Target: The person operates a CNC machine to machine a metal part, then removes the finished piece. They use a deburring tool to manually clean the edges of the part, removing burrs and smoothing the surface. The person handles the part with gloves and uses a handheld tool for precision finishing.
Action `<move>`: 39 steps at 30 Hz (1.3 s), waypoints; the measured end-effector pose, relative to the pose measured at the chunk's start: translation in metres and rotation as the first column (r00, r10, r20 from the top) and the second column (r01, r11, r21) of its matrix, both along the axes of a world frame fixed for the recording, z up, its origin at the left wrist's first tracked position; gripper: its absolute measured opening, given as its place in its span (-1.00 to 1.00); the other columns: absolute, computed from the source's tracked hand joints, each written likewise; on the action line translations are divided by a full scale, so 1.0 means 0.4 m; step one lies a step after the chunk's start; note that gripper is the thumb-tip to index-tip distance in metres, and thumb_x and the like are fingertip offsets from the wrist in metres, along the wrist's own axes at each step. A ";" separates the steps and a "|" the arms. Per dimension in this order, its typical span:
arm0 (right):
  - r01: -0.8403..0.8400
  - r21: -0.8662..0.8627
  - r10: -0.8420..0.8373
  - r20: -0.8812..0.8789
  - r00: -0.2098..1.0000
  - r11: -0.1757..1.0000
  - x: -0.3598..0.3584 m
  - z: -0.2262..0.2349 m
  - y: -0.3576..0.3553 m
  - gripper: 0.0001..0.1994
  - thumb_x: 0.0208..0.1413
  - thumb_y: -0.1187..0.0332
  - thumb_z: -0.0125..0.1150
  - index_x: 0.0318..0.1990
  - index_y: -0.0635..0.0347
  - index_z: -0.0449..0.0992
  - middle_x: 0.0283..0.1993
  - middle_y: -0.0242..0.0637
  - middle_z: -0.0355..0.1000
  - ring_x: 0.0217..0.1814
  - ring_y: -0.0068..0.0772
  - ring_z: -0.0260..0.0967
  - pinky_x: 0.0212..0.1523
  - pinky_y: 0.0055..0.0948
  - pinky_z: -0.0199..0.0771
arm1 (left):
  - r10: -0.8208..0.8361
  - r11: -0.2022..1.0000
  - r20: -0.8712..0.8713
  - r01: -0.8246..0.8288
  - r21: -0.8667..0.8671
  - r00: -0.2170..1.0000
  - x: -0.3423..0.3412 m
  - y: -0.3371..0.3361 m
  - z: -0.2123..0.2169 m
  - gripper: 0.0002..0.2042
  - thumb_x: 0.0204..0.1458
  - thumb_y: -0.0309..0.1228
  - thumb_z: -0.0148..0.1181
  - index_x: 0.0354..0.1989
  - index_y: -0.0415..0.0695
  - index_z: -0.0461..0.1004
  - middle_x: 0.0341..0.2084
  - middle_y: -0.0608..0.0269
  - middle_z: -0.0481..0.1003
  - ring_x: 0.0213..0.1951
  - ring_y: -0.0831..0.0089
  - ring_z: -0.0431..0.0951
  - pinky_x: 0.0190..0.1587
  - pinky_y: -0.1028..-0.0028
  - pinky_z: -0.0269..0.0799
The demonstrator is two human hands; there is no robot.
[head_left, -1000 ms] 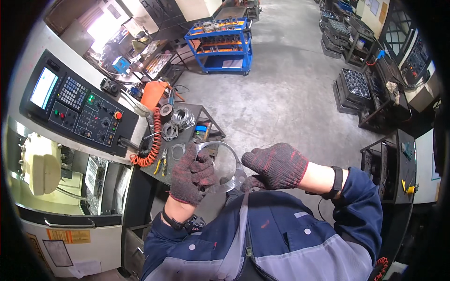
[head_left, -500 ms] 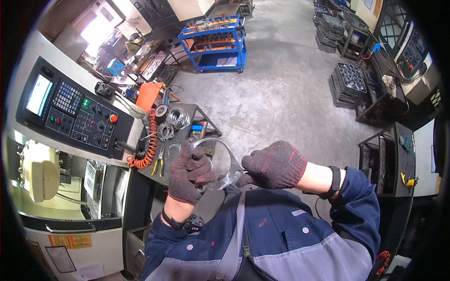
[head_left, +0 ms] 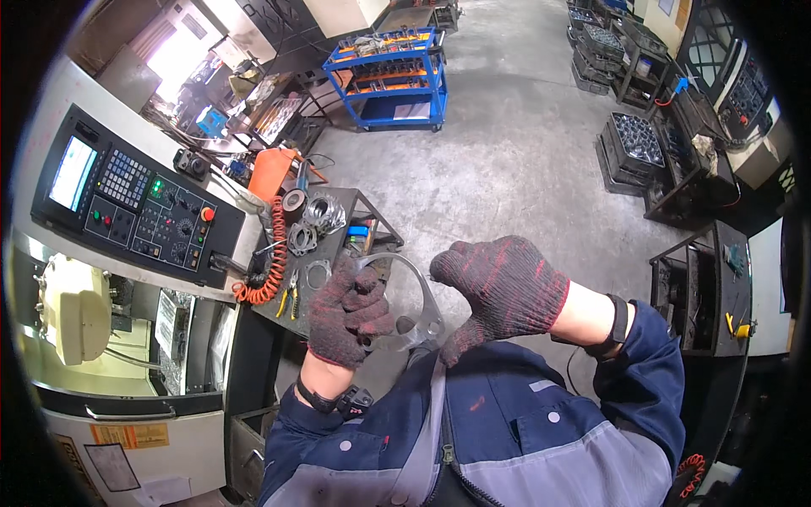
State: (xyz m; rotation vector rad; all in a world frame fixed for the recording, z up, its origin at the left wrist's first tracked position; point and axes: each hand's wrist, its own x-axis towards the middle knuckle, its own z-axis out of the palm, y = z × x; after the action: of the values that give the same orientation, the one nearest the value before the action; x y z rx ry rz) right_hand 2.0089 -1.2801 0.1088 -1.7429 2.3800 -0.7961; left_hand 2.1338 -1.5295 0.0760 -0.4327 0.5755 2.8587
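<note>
My gloved left hand (head_left: 348, 319) is closed on the left side of a thin, flat metal ring plate (head_left: 428, 300), which is held upright in front of my chest. The ring has a wide round opening and a broader lower right edge with small holes. Just right of the ring is my gloved right hand (head_left: 505, 291), with its thumb apart from the fingers and nothing visible in it. A small gap shows between this hand and the plate. Both gloves are dark knit with red flecks.
At left, a metal bench (head_left: 345, 253) holds machined rings (head_left: 323, 213), a flat ring (head_left: 318, 275) and pliers (head_left: 293, 297). Beside it hang a coiled orange hose (head_left: 278, 253) and a machine control panel (head_left: 135, 198). A blue cart (head_left: 393, 114) stands ahead; part crates (head_left: 634, 144) are at right.
My right hand has come off the ring's right edge, and its thumb has spread away from the fingers. My left hand keeps its hold on the ring.
</note>
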 end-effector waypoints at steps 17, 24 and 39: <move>-0.044 0.158 0.060 -0.098 0.993 0.987 -0.009 0.001 -0.020 -0.19 -0.24 -0.41 0.42 -0.08 0.14 0.43 -0.23 -0.11 0.49 -0.23 0.08 0.58 -0.31 -0.03 0.55 | -0.028 0.990 0.034 0.033 -0.134 0.999 0.013 0.011 0.017 -0.65 0.38 -0.03 0.05 -0.32 -0.05 0.41 -0.68 0.63 0.10 -0.69 0.71 0.10 -0.55 0.56 0.09; -0.026 0.224 0.046 -0.084 0.995 0.974 0.010 -0.037 -0.018 -0.38 -0.04 -0.24 0.40 -0.12 0.12 0.42 -0.27 -0.10 0.50 -0.27 0.06 0.59 -0.33 -0.02 0.56 | 0.008 0.998 0.042 -0.005 -0.055 0.999 0.017 0.007 0.004 -0.67 0.39 -0.05 0.04 -0.33 -0.02 0.38 -0.68 0.63 0.08 -0.69 0.70 0.09 -0.55 0.57 0.09; 0.017 0.275 -0.005 -0.045 0.999 0.961 0.044 -0.046 -0.012 -0.65 0.05 0.06 0.38 -0.22 0.13 0.49 -0.33 -0.09 0.54 -0.31 0.04 0.61 -0.37 -0.02 0.57 | 0.056 0.997 0.049 -0.053 -0.054 0.997 0.008 0.002 -0.001 -0.67 0.36 -0.05 0.10 -0.35 0.00 0.36 -0.66 0.62 0.09 -0.67 0.71 0.08 -0.57 0.58 0.08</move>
State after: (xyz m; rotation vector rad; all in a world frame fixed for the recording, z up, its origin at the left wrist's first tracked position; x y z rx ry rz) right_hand 2.0265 -1.2847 0.0902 -1.6510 2.3919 -0.4049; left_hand 2.1368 -1.5287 0.0755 -0.5353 0.6408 2.8806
